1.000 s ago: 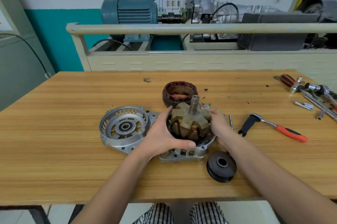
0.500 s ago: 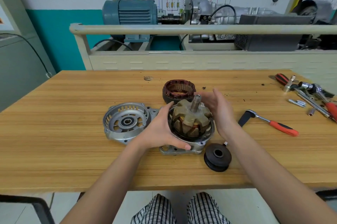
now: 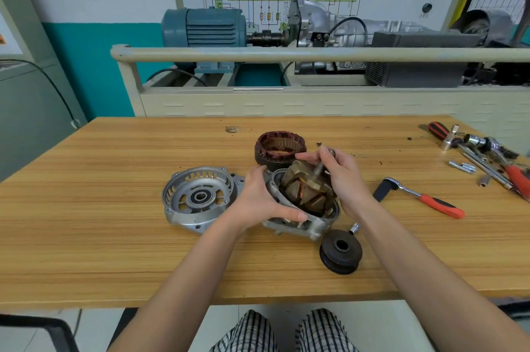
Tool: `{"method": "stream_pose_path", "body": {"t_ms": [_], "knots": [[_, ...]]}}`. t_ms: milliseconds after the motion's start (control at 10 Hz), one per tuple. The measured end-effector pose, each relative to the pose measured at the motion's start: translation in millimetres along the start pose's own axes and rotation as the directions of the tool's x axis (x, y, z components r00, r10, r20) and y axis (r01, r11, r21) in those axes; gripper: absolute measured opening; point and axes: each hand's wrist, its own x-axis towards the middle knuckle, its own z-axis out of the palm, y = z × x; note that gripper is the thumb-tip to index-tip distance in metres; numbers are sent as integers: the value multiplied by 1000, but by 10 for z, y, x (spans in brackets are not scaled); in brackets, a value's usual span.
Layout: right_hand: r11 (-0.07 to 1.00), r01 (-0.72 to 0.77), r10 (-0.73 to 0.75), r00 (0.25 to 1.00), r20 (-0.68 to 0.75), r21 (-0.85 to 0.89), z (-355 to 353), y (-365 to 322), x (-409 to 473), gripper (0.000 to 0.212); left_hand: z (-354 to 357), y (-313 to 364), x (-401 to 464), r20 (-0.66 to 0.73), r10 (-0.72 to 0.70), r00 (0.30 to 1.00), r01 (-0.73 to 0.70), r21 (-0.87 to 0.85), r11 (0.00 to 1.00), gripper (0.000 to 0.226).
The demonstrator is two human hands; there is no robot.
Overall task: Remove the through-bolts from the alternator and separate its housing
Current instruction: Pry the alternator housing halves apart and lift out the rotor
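Here we hold the silver cast-aluminium rear housing half steady on the wooden surface with our left hand, thumb along its near rim and fingers wrapped over the left wall. Our right hand is curled round the steel shaft of the bronze-coloured claw-pole rotor, fingers pinching it near the top.

The rotor sits inside that housing half, and its shaft leans up and toward the far right, straight into the right palm. That is the relation the coming move turns on: the long axis of the shaft gives the line of pull, so we judge the rotor should come out along that tilt, up and slightly away, while the left hand presses the housing down.

The housing looks already split. The silver front end cover with its central bearing lies flat just left of our left hand, the copper-wound stator ring stands on the far side, and the black grooved pulley rests near, just right of the housing. A ratchet wrench with an orange handle lies well to the right.
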Motion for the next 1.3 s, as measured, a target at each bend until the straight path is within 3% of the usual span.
{"method": "stream_pose_path", "body": {"t_ms": [200,300,500,700,1000,1300], "knots": [[982,-49,73,989,-127,184,210,-34,9,40,-27,-110,-143,-14,-272,962,261,-245,934,85],[976,-78,107,985,-138,201,257,-47,8,37,-115,-125,-140,-32,-286,958,264,-302,916,72],[991,-87,95,993,-76,102,227,-69,71,34,-170,-113,-176,-125,-255,959,217,-256,942,47],[994,-89,93,993,-69,63,145,-36,54,26,-89,-57,-321,-152,-233,961,196,-224,955,83],[997,-56,55,998,-23,-49,134,66,-65,6,79,-84,-437,-232,-187,955,141,-200,970,63],[996,-92,92,996,4,-19,52,-14,-106,18,120,-23,-510,-332,-113,937,93,-77,993,73]]}}
